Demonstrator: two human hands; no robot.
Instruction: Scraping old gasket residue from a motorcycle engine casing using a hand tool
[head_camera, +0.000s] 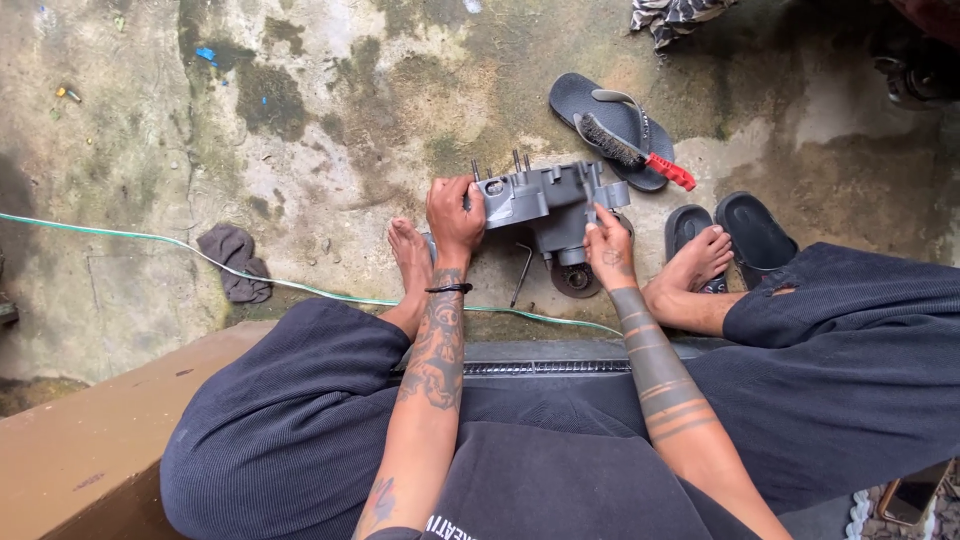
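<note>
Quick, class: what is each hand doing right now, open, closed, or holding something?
Left hand: closed on the left end of the grey engine casing.
Right hand: fingers on the casing's right side; a full grip cannot be told.

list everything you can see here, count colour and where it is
engine casing: 1, grey metal with studs on top, on the ground between the feet, held at both ends
wire brush: 1, red handle, lying on a sandal
sandals: 3, dark; one upper middle, two by the right foot
rag: 1, grey, on the concrete at left
hose: 1, pale green, across the ground
bent metal rod: 1, dark, under the casing
step: 1, brown, lower left
patterned cloth: 1, top edge
feet: 2, bare
left hand: grips the casing's left end
right hand: on the casing's right end
</note>
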